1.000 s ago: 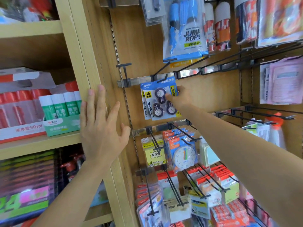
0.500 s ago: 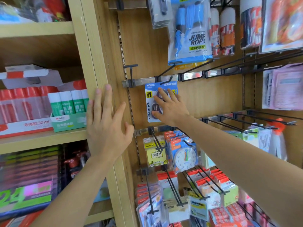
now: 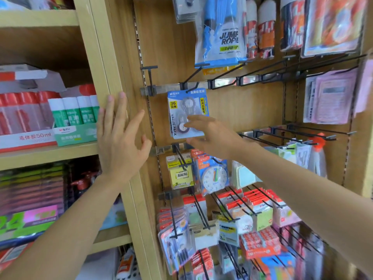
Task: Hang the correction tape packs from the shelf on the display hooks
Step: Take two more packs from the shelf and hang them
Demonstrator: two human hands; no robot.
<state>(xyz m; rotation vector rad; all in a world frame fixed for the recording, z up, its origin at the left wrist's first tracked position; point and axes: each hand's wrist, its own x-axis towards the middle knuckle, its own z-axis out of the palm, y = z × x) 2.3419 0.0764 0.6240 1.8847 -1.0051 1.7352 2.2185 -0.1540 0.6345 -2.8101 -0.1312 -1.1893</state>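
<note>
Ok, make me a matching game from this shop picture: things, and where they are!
1 correction tape pack
2 left hand
3 green glue sticks
4 toy clock

A in a box on the shelf
B on the hook under the jump rope pack
C flat against the wooden post
D hanging below the right hand

Pairs: 1-B, 2-C, 3-A, 4-D

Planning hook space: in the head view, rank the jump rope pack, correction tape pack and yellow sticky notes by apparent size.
Largest first:
1. jump rope pack
2. correction tape pack
3. yellow sticky notes
</note>
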